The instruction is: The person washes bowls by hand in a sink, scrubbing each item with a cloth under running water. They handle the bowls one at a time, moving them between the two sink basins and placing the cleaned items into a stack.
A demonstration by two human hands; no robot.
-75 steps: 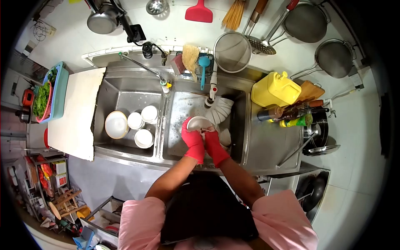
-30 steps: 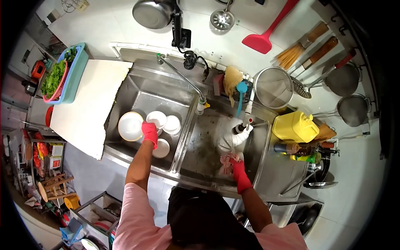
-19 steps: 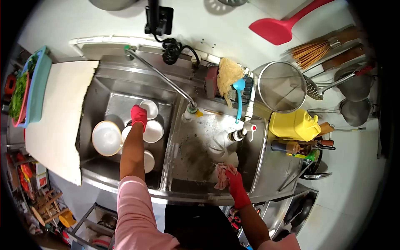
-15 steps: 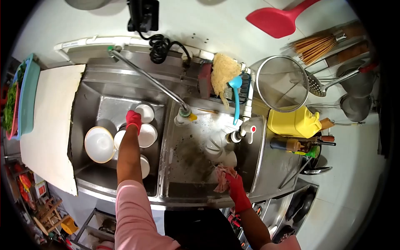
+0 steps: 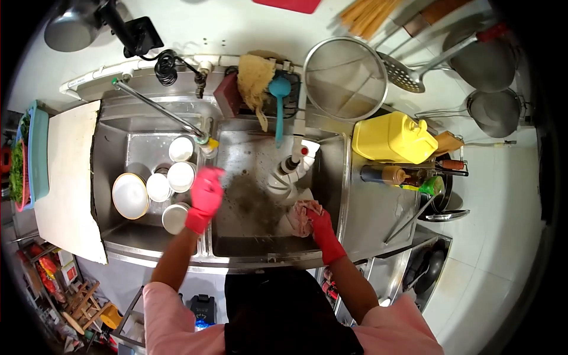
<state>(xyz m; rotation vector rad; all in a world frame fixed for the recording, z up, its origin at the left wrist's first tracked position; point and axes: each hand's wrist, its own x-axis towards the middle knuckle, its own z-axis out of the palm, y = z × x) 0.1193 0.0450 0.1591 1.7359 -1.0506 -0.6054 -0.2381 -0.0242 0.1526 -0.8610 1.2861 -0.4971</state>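
Note:
My left hand [image 5: 207,192], in a red rubber glove, is over the divider between the two sink basins. It holds nothing I can see, and its fingers look loosely apart though slightly blurred. In the left basin beside it stand small white bowls [image 5: 180,177] and a larger bowl with a yellowish rim [image 5: 130,196]. My right hand [image 5: 324,228], gloved in red too, grips a pink cloth [image 5: 305,214] low in the right basin. The cloth lies against a white bowl [image 5: 286,226], partly hidden by it. More white dishes [image 5: 281,186] sit just behind.
A metal faucet [image 5: 163,108] reaches over the left basin. Behind the right basin are a loofah [image 5: 254,83] and a blue ladle [image 5: 279,106]. A yellow jug [image 5: 390,137] and bottles [image 5: 393,175] stand at the right. A white board [image 5: 65,177] covers the left counter.
My left hand has moved from the bowls in the left basin toward the divider. The right hand still grips the cloth, now against a white bowl. The whole view has shifted.

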